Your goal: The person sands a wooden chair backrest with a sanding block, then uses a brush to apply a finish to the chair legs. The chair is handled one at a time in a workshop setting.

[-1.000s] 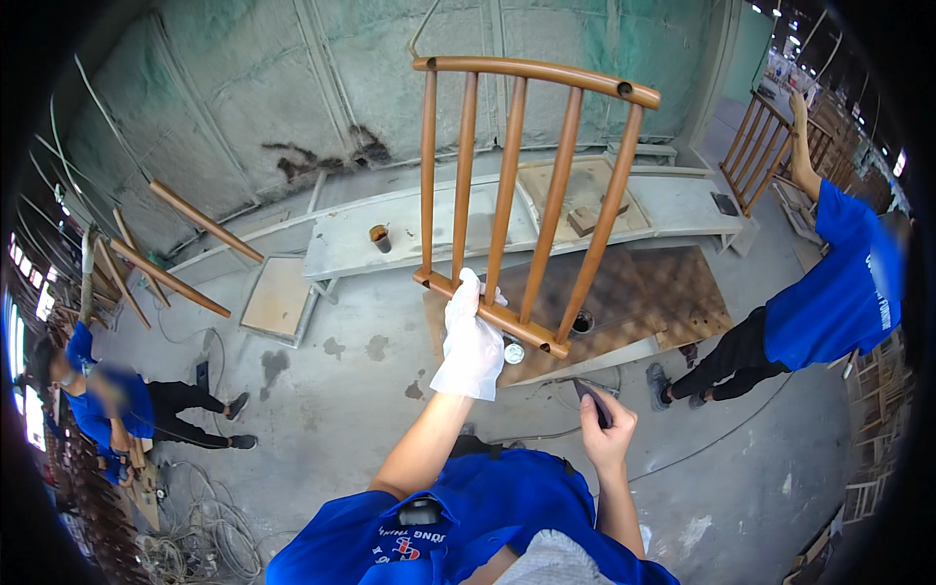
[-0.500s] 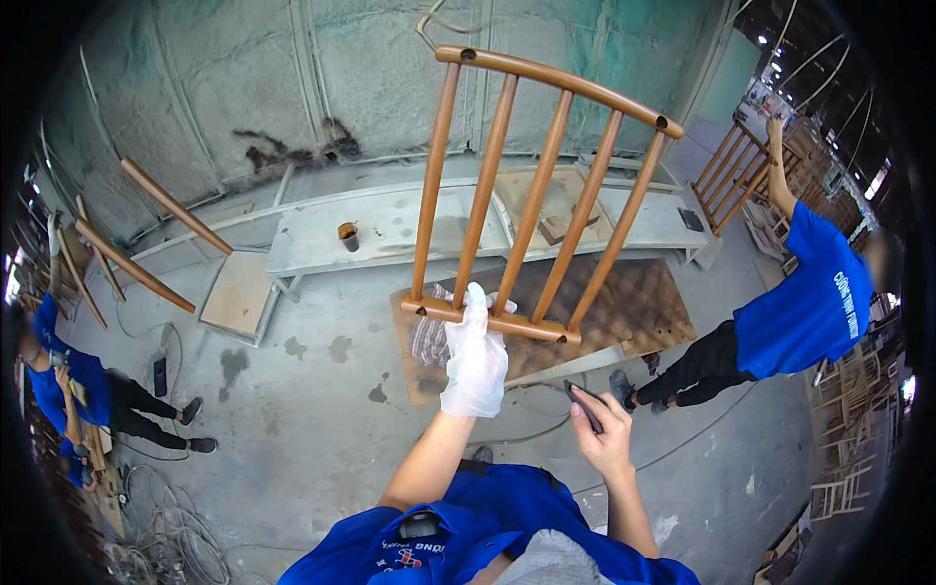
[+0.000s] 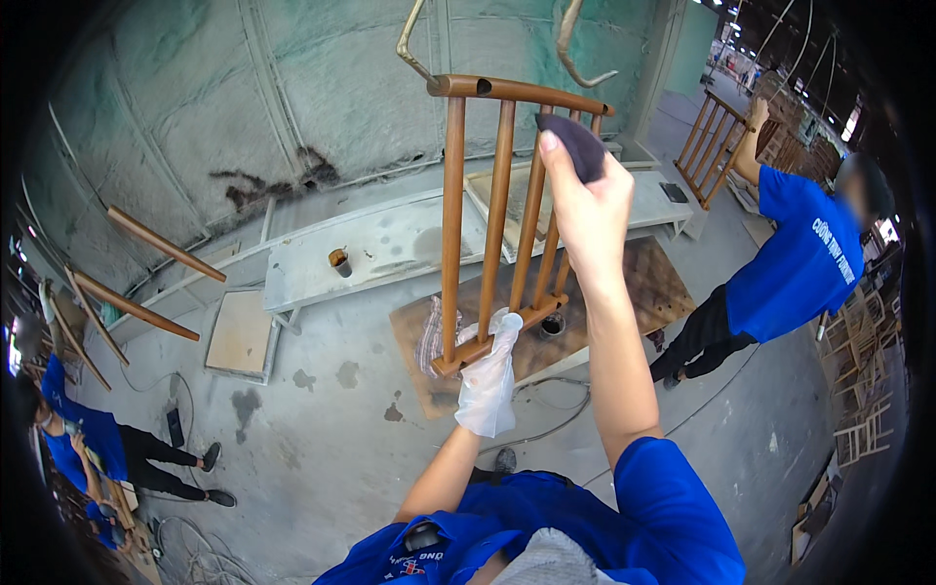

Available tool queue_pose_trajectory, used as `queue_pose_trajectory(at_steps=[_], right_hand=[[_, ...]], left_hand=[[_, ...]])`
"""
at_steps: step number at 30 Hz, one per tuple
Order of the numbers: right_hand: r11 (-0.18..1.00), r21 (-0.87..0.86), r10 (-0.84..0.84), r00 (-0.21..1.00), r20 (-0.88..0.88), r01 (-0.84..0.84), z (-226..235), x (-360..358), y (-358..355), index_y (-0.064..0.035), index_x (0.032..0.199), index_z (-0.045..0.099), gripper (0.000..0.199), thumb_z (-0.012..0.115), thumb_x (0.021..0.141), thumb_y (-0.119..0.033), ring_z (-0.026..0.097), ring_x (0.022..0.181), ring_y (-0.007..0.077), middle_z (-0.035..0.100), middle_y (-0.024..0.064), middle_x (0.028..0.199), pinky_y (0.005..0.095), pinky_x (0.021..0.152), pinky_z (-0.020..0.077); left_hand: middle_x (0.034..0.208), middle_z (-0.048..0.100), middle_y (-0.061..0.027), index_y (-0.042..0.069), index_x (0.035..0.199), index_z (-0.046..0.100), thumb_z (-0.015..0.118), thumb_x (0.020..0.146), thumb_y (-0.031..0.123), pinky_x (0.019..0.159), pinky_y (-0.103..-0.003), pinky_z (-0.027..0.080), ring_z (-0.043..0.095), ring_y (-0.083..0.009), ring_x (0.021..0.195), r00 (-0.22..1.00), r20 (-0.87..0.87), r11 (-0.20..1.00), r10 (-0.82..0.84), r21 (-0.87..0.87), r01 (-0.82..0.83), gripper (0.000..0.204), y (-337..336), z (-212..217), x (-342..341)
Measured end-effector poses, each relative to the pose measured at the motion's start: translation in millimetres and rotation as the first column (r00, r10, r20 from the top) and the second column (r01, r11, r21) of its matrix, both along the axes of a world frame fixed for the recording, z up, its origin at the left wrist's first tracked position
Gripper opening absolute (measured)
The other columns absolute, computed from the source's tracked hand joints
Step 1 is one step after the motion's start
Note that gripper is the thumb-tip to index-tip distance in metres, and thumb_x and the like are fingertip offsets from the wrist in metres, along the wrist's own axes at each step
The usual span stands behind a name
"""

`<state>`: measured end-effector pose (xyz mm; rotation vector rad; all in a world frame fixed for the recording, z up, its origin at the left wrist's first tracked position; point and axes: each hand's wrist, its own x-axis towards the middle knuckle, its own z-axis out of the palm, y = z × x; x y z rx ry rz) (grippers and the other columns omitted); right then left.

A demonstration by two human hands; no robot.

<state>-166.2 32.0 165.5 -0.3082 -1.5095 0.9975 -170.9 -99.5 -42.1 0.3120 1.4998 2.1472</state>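
Note:
A brown wooden chair back with several spindles between two rails stands upright in front of me. My left hand, in a thin whitish glove, is closed around its lower rail. Bare and raised, my right hand pinches a dark, thin, flexible pad beside the upper part of the spindles. Hand and pad hide part of the far spindles; whether the pad touches the wood I cannot tell. By the upper rail's left end is a metal hook; contact between them is unclear.
Another hook hangs above. Behind is a pale bench with a brown cup. A floor board bears a striped cloth and dark pot. Co-workers stand left and right, the right one holding a spindled frame.
My right hand has risen from low on the right to the upper spindles with the pad. The chair back has turned, its right end swinging away, and its lower rail sits lower.

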Motion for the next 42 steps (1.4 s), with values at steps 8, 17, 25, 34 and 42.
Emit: queue_pose_trajectory(at_steps=[8, 17, 25, 34, 42], right_hand=[[0.981, 0.157, -0.098, 0.990, -0.101, 0.113, 2, -30, -14, 0.0070, 0.119, 0.077, 0.026, 0.075, 0.105, -0.014, 0.070, 0.089, 0.0121, 0.079, 0.0100, 0.098, 0.0298, 0.079, 0.0559], [0.473, 0.860, -0.546, 0.830, 0.116, 0.191, -1, -4, -2, -0.0127, 0.135, 0.078, 0.055, 0.083, 0.081, -0.002, 0.072, 0.075, 0.0293, 0.072, 0.0154, 0.097, 0.0398, 0.068, 0.0597], [0.356, 0.933, -0.561, 0.788, 0.252, -0.044, 34, 16, -16, -0.0111, 0.136, 0.074, 0.060, 0.083, 0.077, -0.006, 0.070, 0.071, 0.0275, 0.067, 0.0109, 0.093, 0.0386, 0.061, 0.0565], [0.412, 0.911, -0.502, 0.839, 0.208, 0.021, 52, 13, -33, -0.0056, 0.133, 0.076, 0.047, 0.079, 0.087, 0.001, 0.068, 0.072, 0.0260, 0.070, 0.0130, 0.094, 0.0361, 0.063, 0.0555], [0.234, 0.972, -0.564, 0.812, 0.152, -0.019, 74, -1, -26, -0.0112, 0.138, 0.075, 0.055, 0.083, 0.084, -0.007, 0.069, 0.067, 0.0244, 0.069, 0.0086, 0.093, 0.0366, 0.056, 0.0556]], left_hand=[[0.106, 0.064, 0.0047, 0.005, 0.124, 0.072, 0.084, 0.100, 0.035, 0.083, -0.025, 0.048, 0.056, -0.0047, 0.095, 0.974, -0.113, 0.981, -0.195, -0.026, 0.193, 0.040, -10, -16, -20], [0.096, 0.058, 0.0074, 0.007, 0.119, 0.072, 0.085, 0.101, 0.032, 0.075, -0.024, 0.043, 0.051, -0.0026, 0.087, 0.972, -0.086, 0.976, -0.218, -0.031, 0.216, 0.033, -21, -10, -27], [0.108, 0.071, -0.0014, 0.006, 0.113, 0.074, 0.085, 0.100, 0.030, 0.089, -0.032, 0.053, 0.065, -0.0114, 0.099, 0.972, -0.086, 0.975, -0.221, -0.016, 0.220, 0.029, -21, -13, -31], [0.087, 0.073, -0.0050, 0.004, 0.096, 0.075, 0.089, 0.095, 0.027, 0.078, -0.035, 0.054, 0.069, -0.0187, 0.081, 0.970, -0.240, 0.995, -0.028, 0.091, 0.051, 0.027, 1, -51, -47], [0.084, 0.070, -0.0042, 0.003, 0.094, 0.072, 0.088, 0.096, 0.025, 0.074, -0.036, 0.052, 0.066, -0.0182, 0.077, 0.925, -0.370, 0.994, -0.083, 0.037, 0.104, 0.027, 2, -51, -64]])
